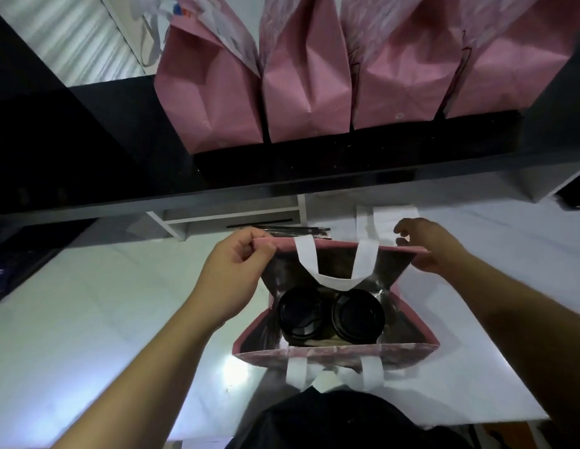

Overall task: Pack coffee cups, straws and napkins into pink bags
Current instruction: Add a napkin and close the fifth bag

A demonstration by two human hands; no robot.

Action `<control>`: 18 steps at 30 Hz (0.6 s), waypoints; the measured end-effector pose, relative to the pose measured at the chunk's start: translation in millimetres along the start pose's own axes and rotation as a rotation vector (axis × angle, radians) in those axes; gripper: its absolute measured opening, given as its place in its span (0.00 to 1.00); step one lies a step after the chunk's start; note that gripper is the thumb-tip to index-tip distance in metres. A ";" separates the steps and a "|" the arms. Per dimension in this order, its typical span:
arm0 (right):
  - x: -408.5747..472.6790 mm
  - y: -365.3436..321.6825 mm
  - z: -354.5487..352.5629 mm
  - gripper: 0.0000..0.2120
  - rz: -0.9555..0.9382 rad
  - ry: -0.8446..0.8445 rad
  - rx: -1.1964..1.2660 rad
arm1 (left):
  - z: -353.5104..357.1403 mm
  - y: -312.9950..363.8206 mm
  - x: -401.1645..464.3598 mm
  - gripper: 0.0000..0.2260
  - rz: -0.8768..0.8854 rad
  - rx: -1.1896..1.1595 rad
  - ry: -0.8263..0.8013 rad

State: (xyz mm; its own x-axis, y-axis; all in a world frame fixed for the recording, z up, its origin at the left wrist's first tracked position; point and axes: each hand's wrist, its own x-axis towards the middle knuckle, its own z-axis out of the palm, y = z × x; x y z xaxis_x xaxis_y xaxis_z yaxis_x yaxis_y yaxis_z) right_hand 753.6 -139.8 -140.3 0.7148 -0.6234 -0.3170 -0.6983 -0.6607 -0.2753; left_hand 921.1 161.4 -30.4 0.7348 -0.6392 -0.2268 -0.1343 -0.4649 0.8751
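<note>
An open pink bag (334, 353) with white handles stands on the white table in front of me. Two coffee cups sit side by side at its bottom, the left cup's black lid (300, 312) next to the right cup's black lid (358, 315). My left hand (232, 273) pinches the far rim of the bag at its left corner. My right hand (426, 246) holds the same far rim at the right corner. Dark straws (295, 231) lie on the table just beyond the bag, partly hidden by it.
Several pink bags (306, 89) stand in a row on a black shelf (282, 170) above and behind the table. A white organiser (230, 218) sits under the shelf. The white table (87, 319) spreads left and right of the bag.
</note>
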 end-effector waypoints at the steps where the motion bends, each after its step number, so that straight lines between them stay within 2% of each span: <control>1: 12.7 0.5 4.4 0.17 -0.008 -0.002 -0.010 | 0.4 -0.5 0.4 0.08 -0.002 -0.001 -0.004; 5: 52.6 4.3 17.9 0.20 0.050 -0.013 -0.025 | 0.1 -1.1 2.0 0.09 0.005 -0.001 -0.024; 9: 70.7 12.0 31.1 0.25 0.011 -0.030 -0.128 | -1.2 -0.4 2.9 0.13 0.030 -0.004 -0.038; 12: 77.8 15.2 35.9 0.27 0.009 -0.084 -0.170 | -0.1 -1.8 3.3 0.10 0.016 -0.012 -0.036; 18: 75.3 23.7 41.2 0.14 -0.055 0.064 -0.290 | 0.1 -6.3 3.7 0.07 -0.017 -0.025 -0.021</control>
State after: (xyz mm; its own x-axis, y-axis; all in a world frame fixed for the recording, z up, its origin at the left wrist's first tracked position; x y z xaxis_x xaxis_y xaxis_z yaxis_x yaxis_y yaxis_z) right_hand 789.3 -185.2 -208.1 0.7588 -0.6023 -0.2479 -0.6251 -0.7804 -0.0170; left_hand 924.6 161.9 -36.8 0.7226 -0.6445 -0.2500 -0.1053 -0.4601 0.8816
